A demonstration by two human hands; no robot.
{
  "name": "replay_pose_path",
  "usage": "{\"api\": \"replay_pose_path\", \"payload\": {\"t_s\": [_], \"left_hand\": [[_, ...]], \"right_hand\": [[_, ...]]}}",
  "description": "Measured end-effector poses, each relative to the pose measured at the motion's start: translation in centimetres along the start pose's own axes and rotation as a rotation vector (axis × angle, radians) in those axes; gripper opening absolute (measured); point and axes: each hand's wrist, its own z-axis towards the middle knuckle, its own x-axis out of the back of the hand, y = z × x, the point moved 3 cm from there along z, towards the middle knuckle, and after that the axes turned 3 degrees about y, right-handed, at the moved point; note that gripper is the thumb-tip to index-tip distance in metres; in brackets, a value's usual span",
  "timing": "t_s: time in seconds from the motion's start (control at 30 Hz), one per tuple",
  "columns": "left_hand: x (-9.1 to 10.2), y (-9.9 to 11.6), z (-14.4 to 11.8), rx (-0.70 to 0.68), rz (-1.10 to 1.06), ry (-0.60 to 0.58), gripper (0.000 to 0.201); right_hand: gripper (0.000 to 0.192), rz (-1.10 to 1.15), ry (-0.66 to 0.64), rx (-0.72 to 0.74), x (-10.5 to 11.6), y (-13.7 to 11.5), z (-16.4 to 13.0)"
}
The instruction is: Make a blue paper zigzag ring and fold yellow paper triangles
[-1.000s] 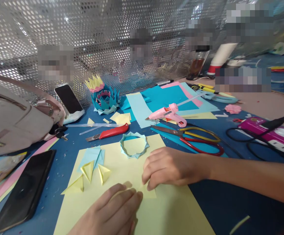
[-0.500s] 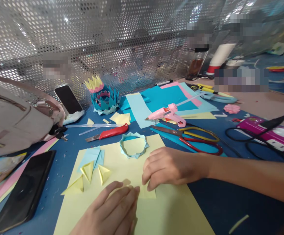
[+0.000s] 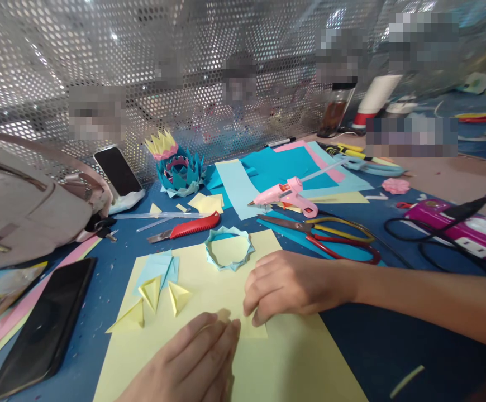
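A small piece of pale yellow paper [image 3: 256, 330] lies on a large yellow sheet [image 3: 293, 368], mostly hidden by my fingers. My right hand [image 3: 287, 287] comes in from the right, its fingers curled and closed on the small piece. From the lower edge reaches my left hand [image 3: 195, 354], fingers pressed together and tips against the left side of that piece. Left of it stand folded yellow paper triangles [image 3: 178, 298]. Beside them lie light blue paper pieces [image 3: 157, 268]. Above my hands sits a light blue folded paper ring [image 3: 229, 249].
Beyond the sheet lie a red utility knife [image 3: 193, 226], a pink glue gun [image 3: 285, 195] and scissors [image 3: 335, 229]. A black phone [image 3: 44, 329] and a pale bag [image 3: 25, 190] are at left. A blue paper lotus [image 3: 180, 173] stands at the back; a magenta power strip [image 3: 448, 223] sits right.
My left hand has shifted very slightly, its fingertips still by the small paper. My right hand has stayed in place.
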Motion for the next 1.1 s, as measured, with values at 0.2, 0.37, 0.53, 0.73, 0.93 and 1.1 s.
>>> {"api": "replay_pose_path", "payload": {"t_s": [0.2, 0.37, 0.53, 0.73, 0.93, 1.1], "left_hand": [[1.6, -0.3, 0.8, -0.09, 0.068, -0.056, 0.026], [1.2, -0.6, 1.1, 0.019, -0.028, 0.105, 0.026], [0.9, -0.4, 1.5, 0.15, -0.093, 0.182, 0.027], [0.3, 0.5, 1.9, 0.206, 0.006, 0.184, 0.038], [-0.6, 0.7, 1.3, 0.187, 0.027, 0.204, 0.043], [-0.4, 0.8, 1.0, 0.138, 0.058, 0.095, 0.045]], "right_hand": [[0.029, -0.036, 0.012, 0.031, 0.1, -0.1, 0.0], [0.021, -0.046, -0.005, 0.054, 0.2, -0.3, 0.1], [0.023, -0.023, -0.012, 0.032, 0.4, -0.5, 0.1], [0.033, 0.0, 0.06, 0.047, 0.1, -0.4, -0.2], [0.028, -0.065, 0.072, 0.071, -0.1, -0.5, -0.2], [0.025, -0.204, 0.056, 0.081, -0.5, -1.1, 0.0]]}}
